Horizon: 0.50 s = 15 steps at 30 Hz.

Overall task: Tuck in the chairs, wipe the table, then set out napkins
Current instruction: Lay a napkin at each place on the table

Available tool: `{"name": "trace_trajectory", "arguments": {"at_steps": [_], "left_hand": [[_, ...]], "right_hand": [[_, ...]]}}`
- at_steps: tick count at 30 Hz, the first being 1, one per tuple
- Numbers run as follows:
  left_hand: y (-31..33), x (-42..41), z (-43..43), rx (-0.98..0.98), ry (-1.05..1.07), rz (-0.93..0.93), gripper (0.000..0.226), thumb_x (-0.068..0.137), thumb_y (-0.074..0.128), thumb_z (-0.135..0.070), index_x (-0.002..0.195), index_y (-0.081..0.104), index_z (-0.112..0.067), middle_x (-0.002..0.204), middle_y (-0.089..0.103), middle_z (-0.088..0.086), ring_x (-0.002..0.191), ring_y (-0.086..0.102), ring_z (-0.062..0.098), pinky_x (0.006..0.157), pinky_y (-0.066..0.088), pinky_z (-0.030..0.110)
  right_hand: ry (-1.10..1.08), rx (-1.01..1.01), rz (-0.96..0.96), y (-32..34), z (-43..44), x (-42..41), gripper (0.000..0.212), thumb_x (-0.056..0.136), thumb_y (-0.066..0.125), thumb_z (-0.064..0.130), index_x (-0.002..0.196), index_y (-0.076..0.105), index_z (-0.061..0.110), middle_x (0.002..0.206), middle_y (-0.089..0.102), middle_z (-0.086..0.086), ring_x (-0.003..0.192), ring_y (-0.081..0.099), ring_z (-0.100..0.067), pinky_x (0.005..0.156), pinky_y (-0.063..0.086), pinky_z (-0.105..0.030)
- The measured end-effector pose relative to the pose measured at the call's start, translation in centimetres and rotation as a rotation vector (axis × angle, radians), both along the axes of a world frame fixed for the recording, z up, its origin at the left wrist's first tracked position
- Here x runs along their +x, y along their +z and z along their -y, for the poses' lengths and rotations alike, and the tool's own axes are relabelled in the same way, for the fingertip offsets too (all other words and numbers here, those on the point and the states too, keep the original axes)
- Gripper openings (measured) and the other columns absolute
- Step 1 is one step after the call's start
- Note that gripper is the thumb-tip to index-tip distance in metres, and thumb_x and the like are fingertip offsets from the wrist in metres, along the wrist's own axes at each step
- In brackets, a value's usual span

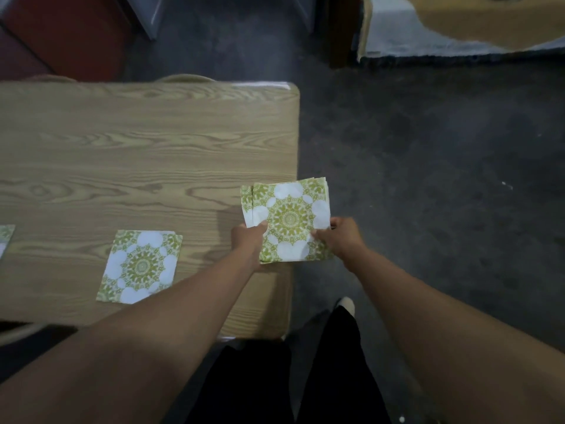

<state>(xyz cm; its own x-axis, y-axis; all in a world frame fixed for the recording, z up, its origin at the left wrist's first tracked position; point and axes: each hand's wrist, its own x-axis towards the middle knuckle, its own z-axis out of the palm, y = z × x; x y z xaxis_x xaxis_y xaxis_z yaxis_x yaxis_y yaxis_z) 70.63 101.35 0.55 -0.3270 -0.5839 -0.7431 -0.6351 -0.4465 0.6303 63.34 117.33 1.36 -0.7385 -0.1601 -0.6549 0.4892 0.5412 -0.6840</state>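
I hold a small stack of green-and-white patterned napkins (289,217) over the right edge of the wooden table (146,142). My left hand (247,238) pinches the stack's left side, where one napkin is slid out a little. My right hand (344,235) grips the lower right corner. One napkin (140,266) lies flat near the table's front edge. A corner of another napkin (6,237) shows at the far left edge of the view.
Two chair backs (183,78) peek over the table's far edge. Dark floor (428,179) spreads to the right. A second table (489,22) stands on a rug at the top right. My legs in black trousers (305,377) are at the table's corner.
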Motion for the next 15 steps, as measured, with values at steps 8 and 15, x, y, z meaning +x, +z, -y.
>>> {"name": "trace_trajectory", "arguments": {"at_steps": [8,15], "left_hand": [[1.3,-6.4,-3.4,0.016,0.213,-0.097,0.011,0.085,0.070,-0.017,0.085,0.060,-0.013,0.093,0.067,0.009,0.099,0.066,0.032,0.092,0.052,0.053],[3.2,-11.1,-3.2,-0.008,0.377,-0.149,0.021,0.087,0.068,-0.018,0.106,0.064,-0.009,0.101,0.068,0.009,0.094,0.067,0.030,0.086,0.056,0.047]], "right_hand": [[0.206,0.001,-0.078,3.3,-2.1,-10.2,0.029,0.078,0.079,0.018,0.105,0.073,0.009,0.096,0.074,-0.005,0.088,0.071,-0.021,0.083,0.058,-0.037],[0.339,0.000,-0.090,3.5,0.5,-17.2,0.029,0.080,0.077,0.018,0.106,0.072,0.006,0.100,0.073,-0.009,0.091,0.070,-0.024,0.087,0.057,-0.041]]}}
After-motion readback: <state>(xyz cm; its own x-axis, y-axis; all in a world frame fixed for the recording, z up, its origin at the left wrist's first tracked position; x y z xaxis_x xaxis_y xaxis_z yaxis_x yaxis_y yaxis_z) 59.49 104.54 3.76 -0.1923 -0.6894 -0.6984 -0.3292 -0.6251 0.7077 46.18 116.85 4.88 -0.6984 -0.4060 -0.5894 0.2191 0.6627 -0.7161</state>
